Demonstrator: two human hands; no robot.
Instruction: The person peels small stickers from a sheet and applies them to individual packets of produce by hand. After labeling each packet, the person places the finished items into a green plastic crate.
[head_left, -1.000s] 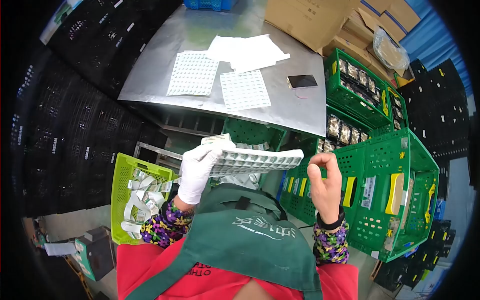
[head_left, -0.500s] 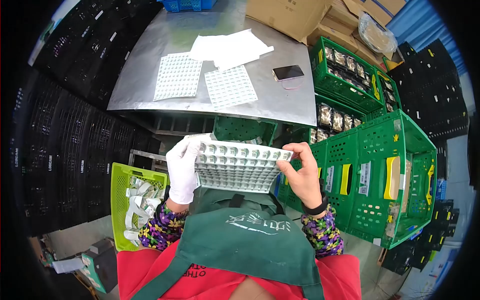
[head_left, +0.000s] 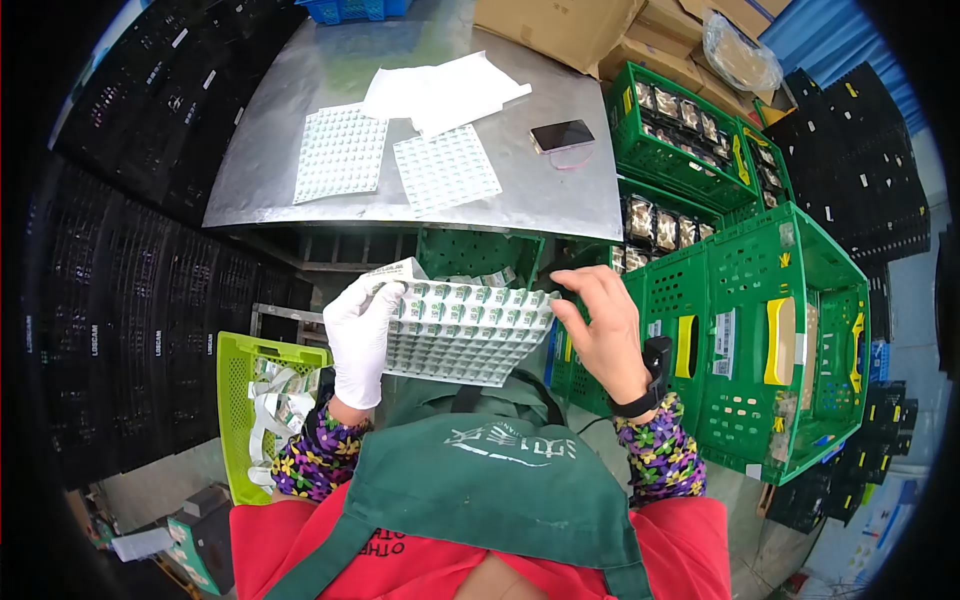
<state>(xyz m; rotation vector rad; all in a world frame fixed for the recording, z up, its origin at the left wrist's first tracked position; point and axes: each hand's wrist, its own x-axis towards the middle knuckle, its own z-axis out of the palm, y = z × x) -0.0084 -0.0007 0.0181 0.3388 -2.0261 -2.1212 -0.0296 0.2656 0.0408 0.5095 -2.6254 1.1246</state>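
A white-gloved left hand (head_left: 358,340) grips the left edge of a sheet of small labels (head_left: 465,335), which hangs tilted in front of the green apron. My bare right hand (head_left: 602,335) is beside the sheet's right edge, thumb and fingers apart, with the fingertips close to the top right corner; whether they touch it is unclear. Rows of small green-and-white labels cover the sheet, and its top left corner is folded up. On the metal table (head_left: 260,150) lie two similar sheets, one at left (head_left: 342,152) and one in the middle (head_left: 447,172), below white paper (head_left: 440,90).
A phone (head_left: 562,136) lies on the table. Green crates (head_left: 680,150) with packed goods stand at the right, near an empty green crate (head_left: 810,350). A lime basket (head_left: 238,420) with label strips is at lower left. Black crates (head_left: 130,330) are stacked at left.
My right hand has opened and its thumb has come off the sheet's right edge. The sheet's top has sagged slightly, and the whole view has shifted a little.
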